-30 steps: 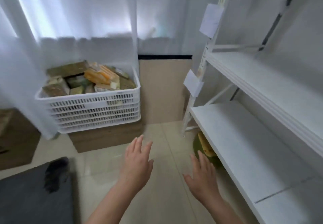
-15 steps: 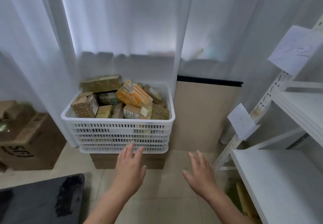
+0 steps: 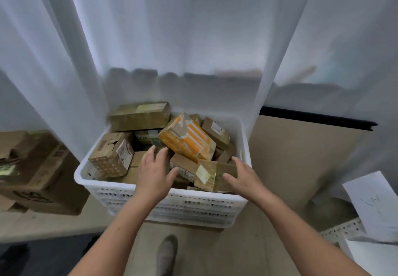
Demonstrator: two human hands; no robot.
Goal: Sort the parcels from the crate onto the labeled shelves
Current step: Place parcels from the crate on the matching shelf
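Note:
A white plastic crate (image 3: 176, 205) stands in front of me, filled with several parcels. An orange striped parcel (image 3: 187, 139) lies on top, with a long brown box (image 3: 140, 115) behind it and a patterned brown box (image 3: 111, 156) at the left. A small brown taped parcel (image 3: 204, 173) lies at the crate's front between my hands. My left hand (image 3: 154, 174) hovers over the crate with straight fingers, left of that parcel. My right hand (image 3: 244, 176) reaches in from the right, fingers extended at the parcel's right end. Neither hand grips anything.
White curtains hang behind the crate. Brown cardboard boxes (image 3: 32, 172) sit on the floor at the left. A paper label (image 3: 374, 204) and the white shelf frame (image 3: 342, 229) show at the lower right. My shoe (image 3: 167, 252) is on the floor below the crate.
I have stepped closer to the crate and the view turned away from the shelves. Both hands moved forward from above the floor to over the crate's front parcels.

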